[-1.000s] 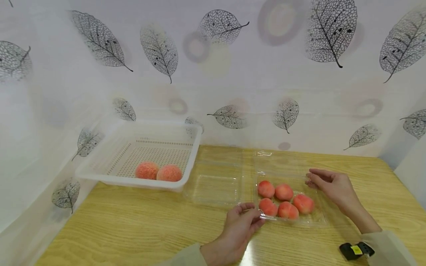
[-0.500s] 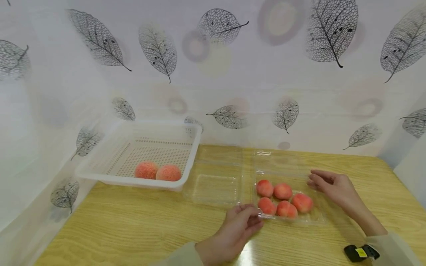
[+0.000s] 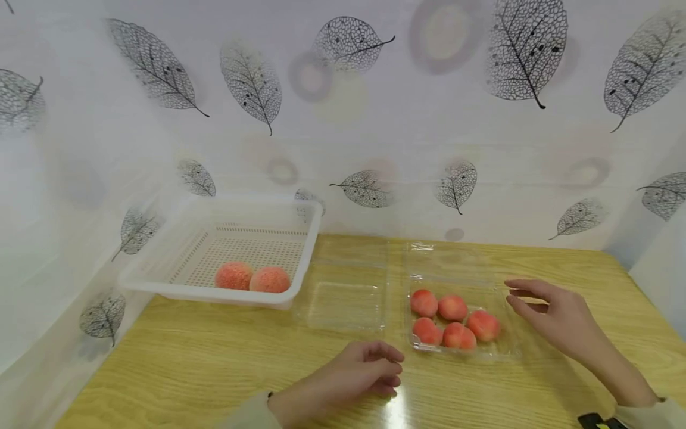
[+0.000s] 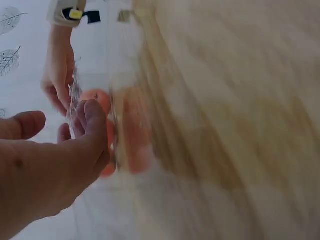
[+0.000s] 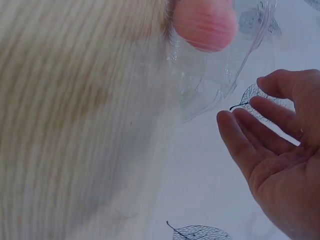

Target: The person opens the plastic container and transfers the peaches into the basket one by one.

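Several pinkish-red peaches lie in a clear plastic clamshell box on the table, its lid folded back toward the wall. My left hand is off the box's near left corner, fingers loosely bent around nothing. On the other side, my right hand hovers just beyond the box's right edge, thumb and fingers apart. In the right wrist view that hand holds nothing, and a peach shows inside the clear wall. The left wrist view has my left hand in front of the peaches.
A white perforated basket stands at the left with two larger peaches inside. Between it and the filled box lies a second clear clamshell, also opened. A leaf-patterned sheet hangs behind the wooden table.
My left hand has let go of the box's near left corner and drawn back toward me and left. My right hand has moved slightly right, away from the box's edge.
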`<action>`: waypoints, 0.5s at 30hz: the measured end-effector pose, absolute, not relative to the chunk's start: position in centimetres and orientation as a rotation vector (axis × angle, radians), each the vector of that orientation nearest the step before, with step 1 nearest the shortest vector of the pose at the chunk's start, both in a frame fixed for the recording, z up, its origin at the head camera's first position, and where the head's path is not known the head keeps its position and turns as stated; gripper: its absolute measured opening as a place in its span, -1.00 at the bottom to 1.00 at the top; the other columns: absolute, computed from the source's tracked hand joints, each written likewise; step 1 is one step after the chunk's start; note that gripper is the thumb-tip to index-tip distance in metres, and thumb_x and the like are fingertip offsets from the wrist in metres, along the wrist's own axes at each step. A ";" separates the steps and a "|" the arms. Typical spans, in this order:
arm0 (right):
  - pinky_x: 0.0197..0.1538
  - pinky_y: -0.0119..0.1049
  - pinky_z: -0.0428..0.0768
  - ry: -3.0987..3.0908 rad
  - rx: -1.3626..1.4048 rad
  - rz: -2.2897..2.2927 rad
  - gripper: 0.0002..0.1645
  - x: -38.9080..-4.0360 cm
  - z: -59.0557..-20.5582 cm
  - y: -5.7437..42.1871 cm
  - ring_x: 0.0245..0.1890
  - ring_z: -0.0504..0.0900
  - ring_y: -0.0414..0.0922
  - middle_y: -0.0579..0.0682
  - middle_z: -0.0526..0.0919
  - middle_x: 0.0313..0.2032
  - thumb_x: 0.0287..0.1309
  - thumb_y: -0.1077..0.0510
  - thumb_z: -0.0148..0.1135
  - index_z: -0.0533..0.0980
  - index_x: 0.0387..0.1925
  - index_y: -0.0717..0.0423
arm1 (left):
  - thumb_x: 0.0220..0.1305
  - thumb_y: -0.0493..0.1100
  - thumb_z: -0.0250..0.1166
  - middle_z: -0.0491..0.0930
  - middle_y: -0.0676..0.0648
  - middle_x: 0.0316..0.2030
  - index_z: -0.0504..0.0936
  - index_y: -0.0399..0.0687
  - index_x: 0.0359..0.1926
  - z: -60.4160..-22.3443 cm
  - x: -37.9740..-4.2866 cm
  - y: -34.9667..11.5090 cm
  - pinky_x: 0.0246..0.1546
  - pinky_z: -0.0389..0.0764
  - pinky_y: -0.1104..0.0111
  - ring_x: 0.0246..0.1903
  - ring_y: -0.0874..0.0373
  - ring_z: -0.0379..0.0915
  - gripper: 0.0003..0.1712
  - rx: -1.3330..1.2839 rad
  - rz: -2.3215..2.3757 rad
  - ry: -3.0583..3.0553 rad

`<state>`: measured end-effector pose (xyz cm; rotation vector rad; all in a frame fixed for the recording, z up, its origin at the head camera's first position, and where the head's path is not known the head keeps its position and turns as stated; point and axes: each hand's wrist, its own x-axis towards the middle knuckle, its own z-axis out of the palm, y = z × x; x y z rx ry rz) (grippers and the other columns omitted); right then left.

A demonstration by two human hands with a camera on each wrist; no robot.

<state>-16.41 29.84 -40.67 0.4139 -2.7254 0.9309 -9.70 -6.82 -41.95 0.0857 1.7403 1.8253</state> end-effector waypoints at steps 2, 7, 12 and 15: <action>-0.26 -0.66 0.62 -2.652 0.490 0.903 -0.61 -15.9 -40.7 29.5 -0.20 0.57 -0.72 0.05 0.78 -0.02 0.19 0.22 0.46 0.67 0.08 0.06 | 0.40 -0.20 0.26 0.64 -0.05 -0.17 0.62 -0.21 0.04 -41.5 -10.0 -7.7 -0.16 0.71 0.38 -0.22 0.18 0.62 -0.74 0.213 1.739 1.876; -0.16 -0.72 0.58 -2.439 0.781 0.760 -0.44 -15.5 -41.0 28.4 -0.09 0.56 -0.72 -0.05 0.78 -0.13 -0.29 0.44 0.61 0.72 -0.14 0.01 | 0.45 -0.08 0.25 0.67 -0.05 -0.02 0.64 -0.04 0.04 -40.1 -10.8 -9.8 -0.14 0.63 0.45 -0.13 0.26 0.62 -0.76 0.482 1.539 2.169; -0.12 -0.78 0.50 -2.411 0.917 0.538 -0.36 -15.2 -40.6 27.5 -0.17 0.73 -0.38 -0.11 0.79 -0.22 -0.50 0.39 0.67 0.73 -0.19 -0.04 | 0.49 -0.05 0.21 0.69 -0.04 -0.02 0.64 0.03 0.04 -39.2 -11.1 -11.3 -0.03 0.63 0.46 -0.09 0.35 0.61 -0.78 0.633 1.468 2.326; -0.21 -0.65 0.58 -2.497 0.952 0.453 -0.42 -15.0 -40.3 27.0 -0.28 0.73 -0.27 -0.22 0.77 -0.27 -0.42 0.32 0.68 0.72 -0.20 -0.08 | 0.52 -0.05 0.19 0.69 -0.02 -0.02 0.62 0.10 0.06 -38.6 -11.0 -12.6 0.01 0.64 0.42 -0.07 0.32 0.61 -0.80 0.709 1.437 2.394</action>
